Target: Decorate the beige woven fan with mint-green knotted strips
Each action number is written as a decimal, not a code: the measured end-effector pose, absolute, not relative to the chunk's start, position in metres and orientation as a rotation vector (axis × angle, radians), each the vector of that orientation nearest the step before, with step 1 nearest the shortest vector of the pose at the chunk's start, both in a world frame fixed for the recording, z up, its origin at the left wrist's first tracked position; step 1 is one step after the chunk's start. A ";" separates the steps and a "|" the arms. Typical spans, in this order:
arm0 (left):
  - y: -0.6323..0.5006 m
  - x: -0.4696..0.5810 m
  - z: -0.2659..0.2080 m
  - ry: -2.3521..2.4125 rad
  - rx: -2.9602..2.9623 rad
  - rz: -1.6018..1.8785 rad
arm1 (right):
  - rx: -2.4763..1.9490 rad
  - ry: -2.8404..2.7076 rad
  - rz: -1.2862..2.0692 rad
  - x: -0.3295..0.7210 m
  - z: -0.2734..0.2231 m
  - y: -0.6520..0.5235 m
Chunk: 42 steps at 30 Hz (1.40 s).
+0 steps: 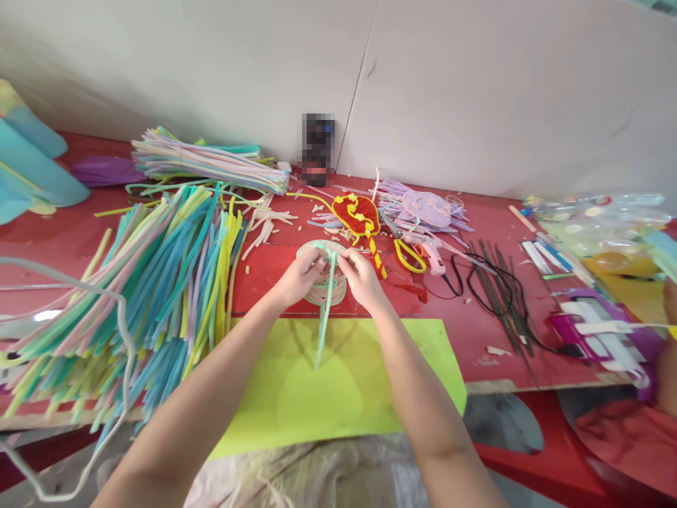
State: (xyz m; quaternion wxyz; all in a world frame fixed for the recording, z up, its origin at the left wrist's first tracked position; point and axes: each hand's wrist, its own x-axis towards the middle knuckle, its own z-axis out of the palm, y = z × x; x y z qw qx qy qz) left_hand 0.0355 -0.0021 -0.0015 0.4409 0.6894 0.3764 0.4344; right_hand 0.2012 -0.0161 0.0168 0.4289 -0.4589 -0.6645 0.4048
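Observation:
Both hands meet over a round, flat piece made of pale pink and mint-green pipe cleaners (324, 293), which lies on the red table. My left hand (301, 275) pinches at its upper left part. On the other side my right hand (362, 274) has its fingers closed on a mint-green pipe cleaner (324, 317), whose long end hangs down toward me. Fingertips hide the exact spot where the strand meets the round piece. Just behind lies a red fan shape with yellow edging (357, 214) and a twisted handle.
Bundled pipe cleaners (174, 282) fill the left side. A yellow-green sheet (322, 395) covers the front edge. Yellow-handled scissors (410, 255), a pink glue gun (434, 255) with a black cord and a purple power strip (592, 331) lie rightward. Another person's arm (667, 353) shows at far right.

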 end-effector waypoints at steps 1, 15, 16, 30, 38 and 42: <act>-0.002 0.036 -0.002 0.931 1.688 1.089 | -1.138 -1.658 1.014 0.201 0.017 -0.016; -0.002 0.032 0.002 0.927 1.682 1.049 | -1.062 -1.720 1.063 0.199 0.011 -0.015; -0.001 0.032 0.001 0.937 1.685 1.047 | -1.066 -1.705 1.078 0.199 0.010 -0.015; -0.004 0.035 0.005 0.929 1.645 1.087 | -1.016 -1.615 1.233 0.198 0.020 -0.016; -0.004 0.042 0.001 0.845 1.498 1.098 | -1.104 -1.569 0.928 0.193 0.015 -0.020; -0.007 0.045 0.005 0.825 1.450 1.113 | -1.104 -1.527 0.894 0.187 0.011 -0.022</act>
